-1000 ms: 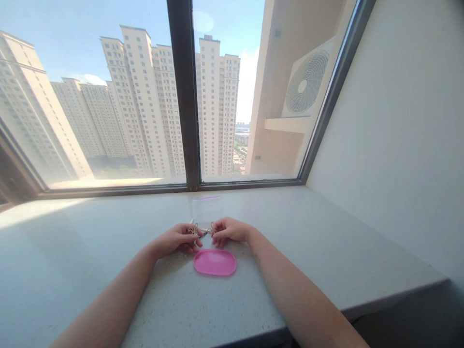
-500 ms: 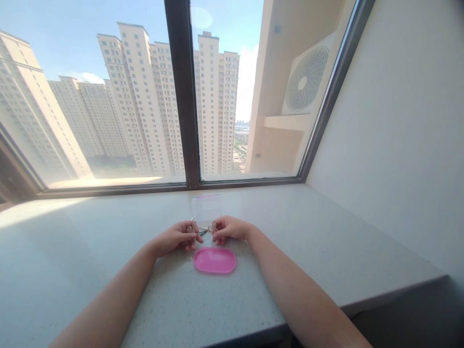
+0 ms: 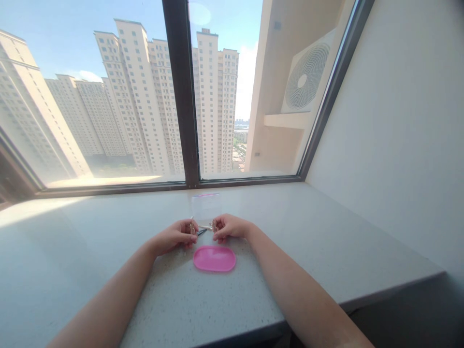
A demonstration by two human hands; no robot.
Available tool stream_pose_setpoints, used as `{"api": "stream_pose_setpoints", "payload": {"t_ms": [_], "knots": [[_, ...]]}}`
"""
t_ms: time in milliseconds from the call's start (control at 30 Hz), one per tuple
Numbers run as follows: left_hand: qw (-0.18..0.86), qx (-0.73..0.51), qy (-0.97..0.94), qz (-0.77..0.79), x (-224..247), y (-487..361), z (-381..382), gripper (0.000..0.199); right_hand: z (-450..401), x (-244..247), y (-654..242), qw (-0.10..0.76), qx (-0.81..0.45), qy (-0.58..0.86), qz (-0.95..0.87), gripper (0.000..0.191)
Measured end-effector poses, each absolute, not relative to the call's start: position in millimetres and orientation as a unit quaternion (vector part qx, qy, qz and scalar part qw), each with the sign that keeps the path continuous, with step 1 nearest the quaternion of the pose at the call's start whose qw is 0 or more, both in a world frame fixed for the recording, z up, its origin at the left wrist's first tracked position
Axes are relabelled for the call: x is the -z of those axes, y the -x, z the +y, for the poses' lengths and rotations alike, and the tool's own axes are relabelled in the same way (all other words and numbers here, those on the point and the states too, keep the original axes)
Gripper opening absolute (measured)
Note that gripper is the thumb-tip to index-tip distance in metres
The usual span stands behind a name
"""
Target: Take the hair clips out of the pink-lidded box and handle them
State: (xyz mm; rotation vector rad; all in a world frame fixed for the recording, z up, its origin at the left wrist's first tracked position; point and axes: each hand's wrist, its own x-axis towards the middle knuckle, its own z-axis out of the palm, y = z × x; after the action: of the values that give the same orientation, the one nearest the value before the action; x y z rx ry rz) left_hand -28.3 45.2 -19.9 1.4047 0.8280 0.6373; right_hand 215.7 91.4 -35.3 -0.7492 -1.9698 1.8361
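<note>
Pink oval dish (image 3: 214,258) lies below metal wire loops (image 3: 213,225).

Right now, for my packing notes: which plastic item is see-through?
The clear plastic bag, beyond the left hand and right hand; the pink oval tray is opaque.

The surface (image 3: 83,275) runs along the foot of the window frame (image 3: 180,96), with a wall (image 3: 380,145) at its right end. My left hand (image 3: 174,237) and right hand (image 3: 230,228) sit side by side on the near part, small wire pieces (image 3: 202,227) held between them. An oval tray (image 3: 214,258) lies just nearer than the hands. A clear plastic bag (image 3: 206,208) lies just beyond them, toward the window.
</note>
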Motion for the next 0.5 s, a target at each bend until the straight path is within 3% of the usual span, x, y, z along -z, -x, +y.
{"api": "stream_pose_setpoints", "payload": {"t_ms": [300, 500], "knots": [[0.622, -0.284, -0.623, 0.38, 15.6, 26.4, 42.8, 0.052, 89.8, 33.6, -215.4, 0.18, -0.638, 0.266, -0.7, 0.043], [0.638, -0.284, -0.616, 0.364, 19.5, 28.5, 45.6, 0.033, 85.8, 28.8, -214.4, 0.186, -0.64, 0.273, -0.694, 0.047]]}}
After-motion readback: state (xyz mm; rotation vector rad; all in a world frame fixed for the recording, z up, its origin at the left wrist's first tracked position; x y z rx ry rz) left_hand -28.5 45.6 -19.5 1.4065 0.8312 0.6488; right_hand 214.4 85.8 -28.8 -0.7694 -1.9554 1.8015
